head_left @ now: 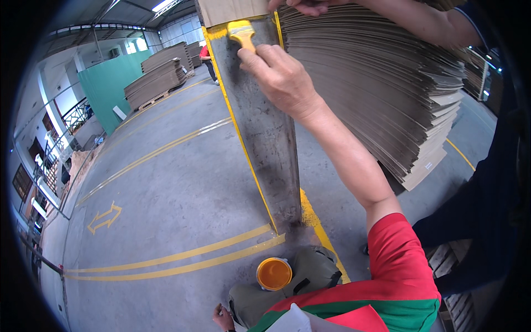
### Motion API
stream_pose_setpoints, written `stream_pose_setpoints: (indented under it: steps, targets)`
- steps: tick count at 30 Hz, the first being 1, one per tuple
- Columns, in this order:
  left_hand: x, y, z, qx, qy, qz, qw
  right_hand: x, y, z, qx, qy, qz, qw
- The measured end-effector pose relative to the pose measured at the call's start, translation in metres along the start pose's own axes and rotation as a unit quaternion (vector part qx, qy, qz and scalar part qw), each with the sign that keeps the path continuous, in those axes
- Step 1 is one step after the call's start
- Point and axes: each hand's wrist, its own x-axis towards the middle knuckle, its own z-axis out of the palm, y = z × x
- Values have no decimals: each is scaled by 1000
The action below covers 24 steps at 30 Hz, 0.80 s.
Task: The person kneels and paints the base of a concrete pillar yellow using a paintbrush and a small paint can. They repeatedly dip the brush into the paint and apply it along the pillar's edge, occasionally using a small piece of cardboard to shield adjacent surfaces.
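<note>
My right hand grips a paintbrush by its handle. The brush's yellow-coated head is against the top of a dark metal column, just under a cardboard sheet. Yellow paint runs along the column's edges and in a patch left of the brush. My left hand is low beside my left knee, fingers loosely bent and apart, with nothing visible in them. A round pot of orange-yellow paint stands by my legs; what supports it is hidden.
From the upper right a co-worker's hand reaches to the cardboard sheet. Right of the column rises a big stack of cardboard. Yellow lines cross the floor. Farther back are more stacks, a green partition and another person.
</note>
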Motion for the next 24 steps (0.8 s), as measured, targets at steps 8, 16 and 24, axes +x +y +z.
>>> stream_pose_setpoints:
  steps: [8, 16, 24]
  targets:
    - [11, -25, 9, 5, 53, 132, 990, -5, 7, -8, -32, -23, -9, 999]
    - [10, -26, 1, 13, 4, 32, 999, 6, 1, -18, -103, -57, 10, 993]
    - [8, -15, 1, 74, 20, 42, 996, 13, 0, -21, -63, -92, 53, 992]
